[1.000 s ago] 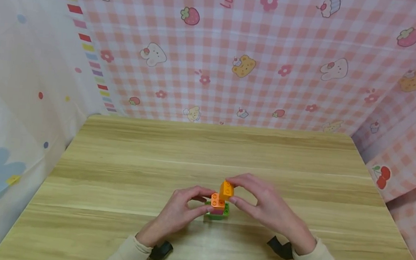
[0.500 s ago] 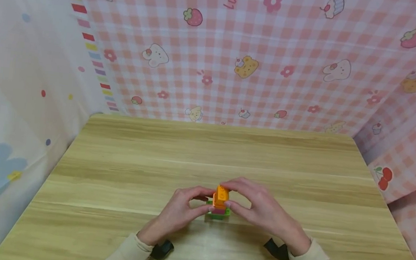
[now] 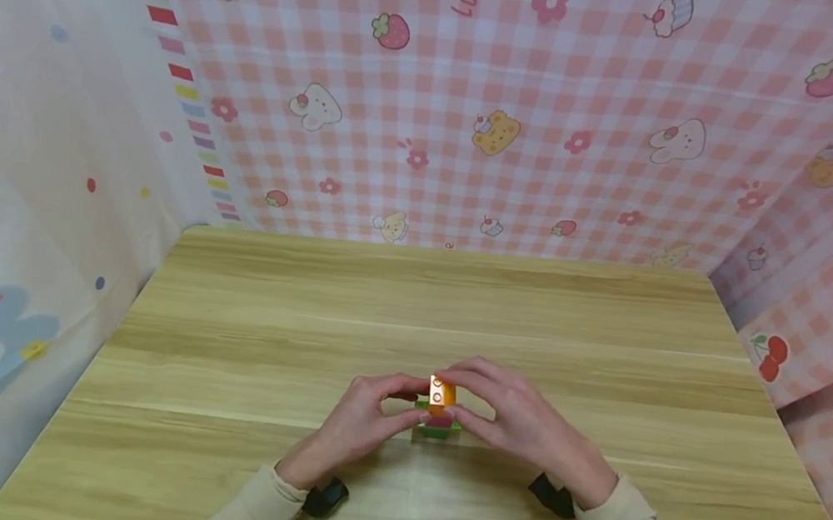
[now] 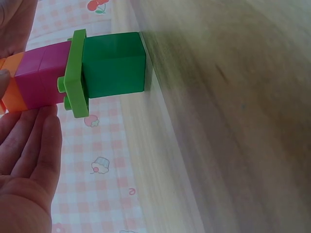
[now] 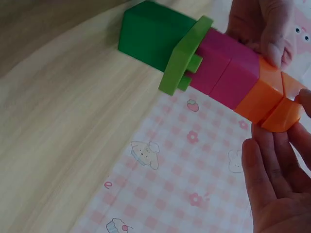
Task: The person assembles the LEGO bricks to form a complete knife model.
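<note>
A tower of toy building blocks stands on the wooden table. In the right wrist view its dark green block point(image 5: 153, 35) is lowest, then a light green studded plate point(image 5: 183, 58), magenta blocks point(image 5: 226, 68) and an orange block point(image 5: 261, 94). On top sits a yellow-orange block point(image 3: 441, 392) with a sloped side, slightly tilted; a narrow gap shows beneath it. My right hand point(image 3: 522, 412) pinches this top block between thumb and fingers. My left hand point(image 3: 363, 422) holds the tower near the orange and magenta blocks, thumb in front and fingers behind.
The wooden table point(image 3: 270, 296) stretches around the tower, with a pink checked cloth point(image 3: 433, 86) hanging behind its far edge. A white printed cloth point(image 3: 59, 133) hangs at the left. Black straps point(image 3: 552, 495) sit at both wrists.
My right hand has moved left and slightly down, bringing the yellow-orange block from beside and above the tower onto the orange block. My left hand has stayed at the tower.
</note>
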The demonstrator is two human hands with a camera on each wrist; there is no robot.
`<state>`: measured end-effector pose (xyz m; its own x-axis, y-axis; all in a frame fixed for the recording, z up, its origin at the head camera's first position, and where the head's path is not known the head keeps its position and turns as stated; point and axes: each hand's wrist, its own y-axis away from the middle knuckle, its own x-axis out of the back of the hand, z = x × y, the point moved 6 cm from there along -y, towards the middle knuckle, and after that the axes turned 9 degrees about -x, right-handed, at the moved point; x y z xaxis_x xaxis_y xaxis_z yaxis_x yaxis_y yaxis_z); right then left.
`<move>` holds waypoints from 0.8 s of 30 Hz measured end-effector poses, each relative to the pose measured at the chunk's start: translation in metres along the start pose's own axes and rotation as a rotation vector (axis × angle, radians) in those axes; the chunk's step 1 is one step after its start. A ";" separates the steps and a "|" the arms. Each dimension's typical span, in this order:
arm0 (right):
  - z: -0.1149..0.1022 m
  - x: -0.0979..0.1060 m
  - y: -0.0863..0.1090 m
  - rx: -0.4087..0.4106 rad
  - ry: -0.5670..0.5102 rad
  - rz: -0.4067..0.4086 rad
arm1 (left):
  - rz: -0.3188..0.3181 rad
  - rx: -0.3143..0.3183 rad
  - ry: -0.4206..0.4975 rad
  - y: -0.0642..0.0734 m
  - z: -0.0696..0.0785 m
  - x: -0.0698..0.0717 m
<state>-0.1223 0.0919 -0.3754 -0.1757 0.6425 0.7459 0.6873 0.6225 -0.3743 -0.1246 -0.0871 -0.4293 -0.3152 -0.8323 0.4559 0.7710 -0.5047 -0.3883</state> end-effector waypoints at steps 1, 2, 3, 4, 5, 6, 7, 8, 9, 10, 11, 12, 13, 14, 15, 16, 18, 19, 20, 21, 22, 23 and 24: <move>0.000 0.000 0.000 0.001 0.008 -0.003 | -0.001 -0.001 -0.004 0.000 0.000 0.000; -0.001 0.000 -0.001 0.004 0.018 -0.008 | -0.003 -0.003 -0.011 0.000 0.000 0.000; -0.001 0.001 -0.001 0.008 0.027 -0.012 | -0.004 -0.009 -0.016 -0.001 0.000 0.000; -0.001 0.001 -0.002 0.012 0.033 -0.016 | -0.004 -0.015 -0.024 -0.001 0.001 0.000; -0.001 0.001 -0.002 0.017 0.039 -0.019 | -0.003 -0.020 -0.031 -0.001 0.001 0.000; -0.001 0.001 -0.003 0.022 0.044 -0.022 | -0.003 -0.026 -0.035 -0.001 0.001 0.000; -0.001 0.002 -0.003 0.025 0.044 -0.025 | -0.003 -0.028 -0.038 -0.002 0.001 0.001; 0.000 0.002 -0.004 0.028 0.042 -0.027 | -0.002 -0.031 -0.042 -0.002 0.002 0.001; 0.000 0.001 -0.004 0.033 0.040 -0.028 | -0.003 -0.032 -0.043 -0.002 0.002 0.001; 0.001 0.001 -0.004 0.042 0.042 -0.029 | -0.005 -0.031 -0.042 -0.002 0.002 0.001; 0.002 0.001 -0.004 0.050 0.042 -0.029 | -0.006 -0.029 -0.041 -0.002 0.002 0.001; 0.002 0.000 -0.004 0.060 0.042 -0.027 | -0.008 -0.026 -0.040 -0.002 0.002 0.001; 0.003 0.000 -0.004 0.070 0.043 -0.025 | -0.010 -0.023 -0.039 -0.002 0.002 0.001; 0.003 0.000 -0.003 0.081 0.044 -0.022 | -0.011 -0.020 -0.039 -0.002 0.003 0.001; 0.003 -0.001 -0.002 0.091 0.047 -0.020 | -0.013 -0.020 -0.038 -0.002 0.003 0.001; 0.003 -0.001 -0.002 0.103 0.049 -0.016 | -0.014 -0.022 -0.037 -0.002 0.003 0.001; 0.003 -0.001 -0.001 0.117 0.051 -0.008 | -0.016 -0.033 -0.040 -0.002 0.003 0.001; 0.003 -0.001 -0.001 0.122 0.052 -0.006 | -0.016 -0.040 -0.040 -0.002 0.003 0.001; 0.003 -0.001 0.000 0.125 0.053 -0.004 | -0.016 -0.047 -0.039 -0.003 0.003 0.001; 0.003 -0.001 0.001 0.127 0.054 -0.004 | -0.017 -0.053 -0.037 -0.003 0.003 0.001; 0.004 -0.002 0.001 0.127 0.055 -0.005 | -0.019 -0.058 -0.037 -0.003 0.003 0.001; 0.004 -0.002 0.002 0.124 0.054 -0.006 | -0.020 -0.061 -0.037 -0.003 0.003 0.001; 0.005 -0.003 0.003 0.124 0.056 -0.005 | -0.021 -0.061 -0.035 -0.003 0.002 0.001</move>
<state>-0.1228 0.0939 -0.3816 -0.1366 0.6152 0.7764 0.5933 0.6785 -0.4332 -0.1257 -0.0859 -0.4264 -0.3106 -0.8132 0.4922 0.7289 -0.5361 -0.4258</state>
